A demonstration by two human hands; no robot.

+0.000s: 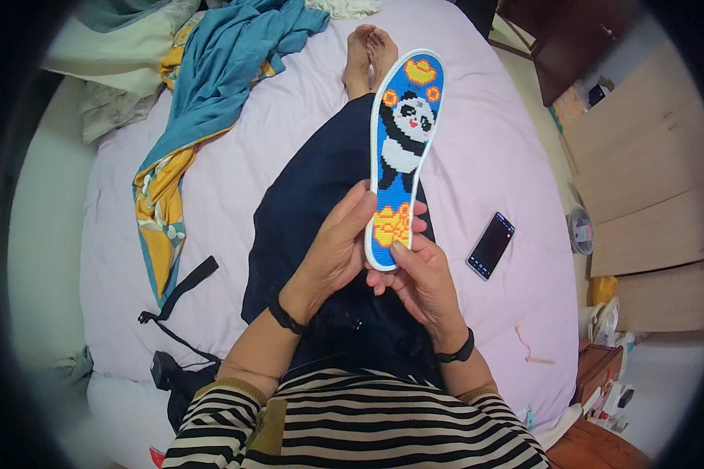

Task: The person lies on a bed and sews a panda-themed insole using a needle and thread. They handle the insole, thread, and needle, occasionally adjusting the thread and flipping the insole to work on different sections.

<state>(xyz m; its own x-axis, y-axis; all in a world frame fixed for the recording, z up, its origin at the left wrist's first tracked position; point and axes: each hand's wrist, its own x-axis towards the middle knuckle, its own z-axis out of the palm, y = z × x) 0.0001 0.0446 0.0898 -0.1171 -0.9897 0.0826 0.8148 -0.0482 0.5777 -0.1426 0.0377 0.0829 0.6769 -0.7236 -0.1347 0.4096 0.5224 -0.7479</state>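
Note:
An embroidered shoe insole (399, 152) with a white edge is held up over my lap, its toe end pointing away from me. Its blue face carries a panda and yellow-orange motifs. My left hand (340, 242) grips the lower left edge, thumb along the border and fingers behind it. My right hand (424, 273) is closed on the heel end, its thumb pressed on the blue face near the bottom right. Some fingers of both hands are hidden behind the insole. A black band circles each wrist.
I sit on a bed with a pink sheet (493, 156). A phone (491, 245) lies to my right, with a thin stick and thread (533, 358) nearer me. A teal and yellow cover (203, 109) is bunched at the left, above a black strap (188, 289). Wooden furniture (598, 375) stands lower right.

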